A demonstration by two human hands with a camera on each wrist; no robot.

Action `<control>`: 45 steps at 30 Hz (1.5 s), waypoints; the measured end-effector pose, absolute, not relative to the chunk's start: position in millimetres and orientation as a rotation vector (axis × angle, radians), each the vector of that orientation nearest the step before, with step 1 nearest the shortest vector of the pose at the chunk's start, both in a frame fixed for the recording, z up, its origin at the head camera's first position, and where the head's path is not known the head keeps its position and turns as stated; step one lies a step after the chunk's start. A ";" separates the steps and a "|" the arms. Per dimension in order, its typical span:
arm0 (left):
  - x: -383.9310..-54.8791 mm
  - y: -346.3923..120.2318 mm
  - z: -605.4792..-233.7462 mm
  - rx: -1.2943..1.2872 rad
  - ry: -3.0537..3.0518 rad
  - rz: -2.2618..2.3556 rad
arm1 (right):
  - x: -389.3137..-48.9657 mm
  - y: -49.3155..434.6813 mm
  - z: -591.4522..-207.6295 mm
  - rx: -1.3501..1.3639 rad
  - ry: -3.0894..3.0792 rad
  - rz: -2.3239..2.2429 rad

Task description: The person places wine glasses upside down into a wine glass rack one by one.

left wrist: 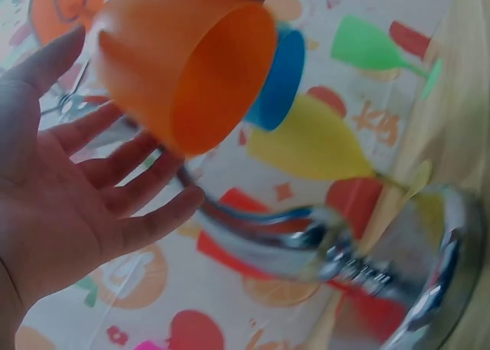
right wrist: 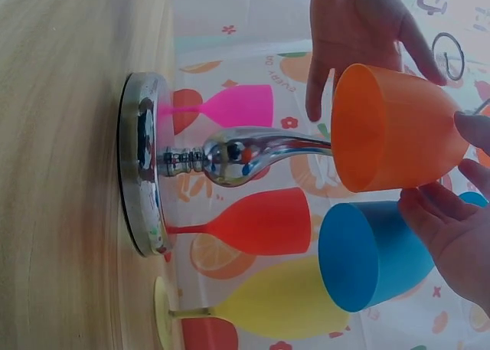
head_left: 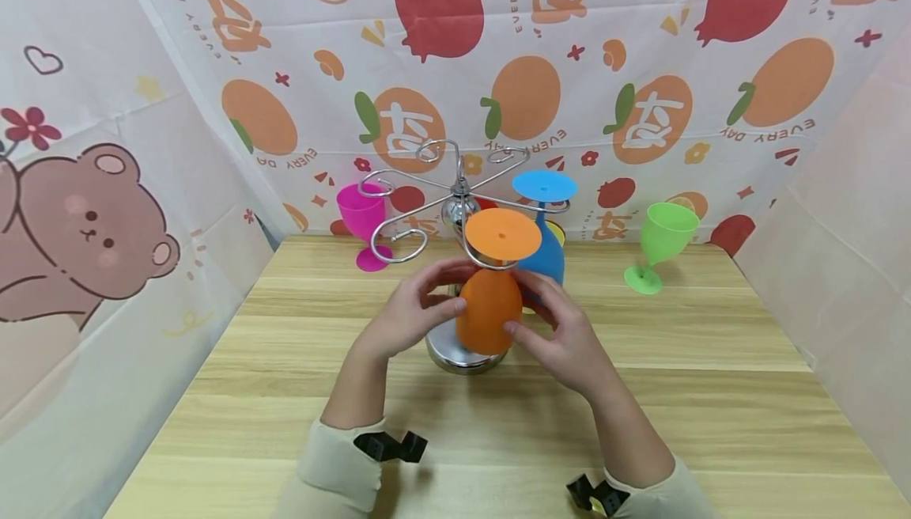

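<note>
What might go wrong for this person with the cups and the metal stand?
The orange goblet is upside down at the metal rack; if its foot isn't well seated, it might slip off and drop.

The blue goblet hangs close to the right hand, so a careless move could knock it.

The left hand has its fingers loosely spread, so it may not catch a sudden slip.

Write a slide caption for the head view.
Left hand and right hand flank an upside-down orange cup at the rack, blue cup hanging behind.
</note>
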State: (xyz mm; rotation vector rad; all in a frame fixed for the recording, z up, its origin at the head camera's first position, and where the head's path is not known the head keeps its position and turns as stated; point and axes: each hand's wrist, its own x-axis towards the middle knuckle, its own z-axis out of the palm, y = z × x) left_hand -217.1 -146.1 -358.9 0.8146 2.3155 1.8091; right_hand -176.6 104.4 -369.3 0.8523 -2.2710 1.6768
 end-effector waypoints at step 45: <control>-302.6 -101.3 -411.0 0.518 2.551 1.912 | -188.9 71.5 -326.0 0.695 -2.025 1.470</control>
